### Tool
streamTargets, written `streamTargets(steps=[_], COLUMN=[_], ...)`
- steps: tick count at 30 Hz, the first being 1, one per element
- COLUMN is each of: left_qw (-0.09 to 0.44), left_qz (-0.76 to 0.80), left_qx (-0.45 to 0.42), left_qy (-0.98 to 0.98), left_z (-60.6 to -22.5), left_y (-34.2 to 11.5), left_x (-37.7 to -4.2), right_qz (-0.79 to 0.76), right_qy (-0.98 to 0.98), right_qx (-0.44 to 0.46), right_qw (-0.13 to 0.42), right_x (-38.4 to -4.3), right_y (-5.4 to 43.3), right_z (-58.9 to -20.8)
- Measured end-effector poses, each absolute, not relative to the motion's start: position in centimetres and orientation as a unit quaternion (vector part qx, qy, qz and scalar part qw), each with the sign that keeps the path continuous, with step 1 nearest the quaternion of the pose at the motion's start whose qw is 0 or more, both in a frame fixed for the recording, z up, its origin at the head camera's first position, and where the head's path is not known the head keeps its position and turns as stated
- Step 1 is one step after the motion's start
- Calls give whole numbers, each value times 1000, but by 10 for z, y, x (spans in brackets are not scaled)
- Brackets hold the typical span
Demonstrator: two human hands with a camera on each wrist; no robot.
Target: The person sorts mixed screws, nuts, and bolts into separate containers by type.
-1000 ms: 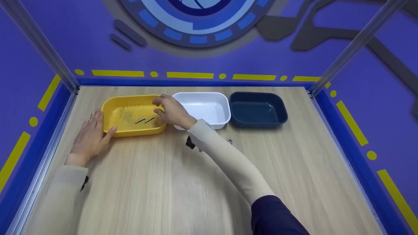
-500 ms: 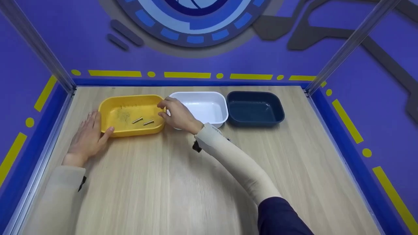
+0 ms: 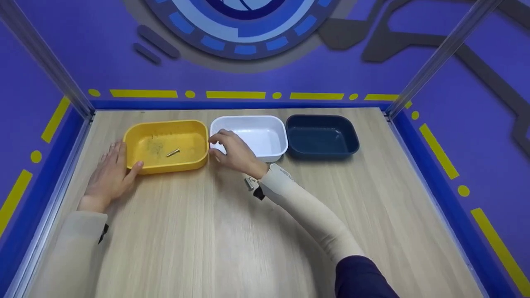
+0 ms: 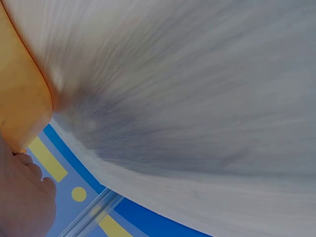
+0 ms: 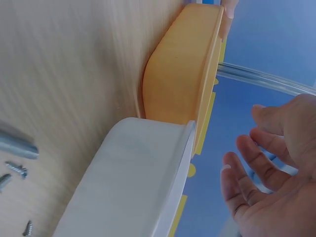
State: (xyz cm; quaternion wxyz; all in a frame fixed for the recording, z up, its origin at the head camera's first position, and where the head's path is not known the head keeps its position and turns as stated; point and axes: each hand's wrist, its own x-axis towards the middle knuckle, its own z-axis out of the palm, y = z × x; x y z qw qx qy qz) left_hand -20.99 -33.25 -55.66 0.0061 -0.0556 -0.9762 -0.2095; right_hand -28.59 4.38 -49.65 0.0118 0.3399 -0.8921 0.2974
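My left hand [image 3: 109, 176] rests against the left end of a yellow bin [image 3: 165, 165], thumb at its front rim. A screw [image 3: 173, 152] lies in that bin. My right hand [image 3: 237, 154] hovers over the left end of a white bin [image 3: 265, 142], beside the yellow one. The right wrist view shows the right hand [image 5: 276, 168] with fingers loosely bent, thumb apart from them, and nothing visible between. In the left wrist view, part of the left hand [image 4: 27, 197] is beside the yellow bin [image 4: 24, 84].
A dark blue bin [image 3: 323, 153] stands right of the white bin. On the table in the right wrist view lie a metal cylinder [image 5: 17, 145] and several small screws [image 5: 16, 169], partly hidden by my right arm in the head view. Blue-purple walls enclose the table.
My right hand has moved right, out of the yellow bin to the white bin. Two screws showed in the yellow bin before; one shows now. My left hand stays in place.
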Motion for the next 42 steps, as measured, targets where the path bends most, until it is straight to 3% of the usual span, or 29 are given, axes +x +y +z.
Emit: streamTargets(steps=[25,42], left_qw=[7,6], left_qz=[-216,-219], left_qx=[-52,-51], left_qy=[-975,-974], left_z=[-561,-559], left_y=[-335,-332], left_x=[-204,-210], right_qz=[360,384], right_qy=[-874,-881], right_qx=[325,276], right_qw=[31,4], right_x=[-243,-218], right_y=[103,132], right_z=[-532,-559])
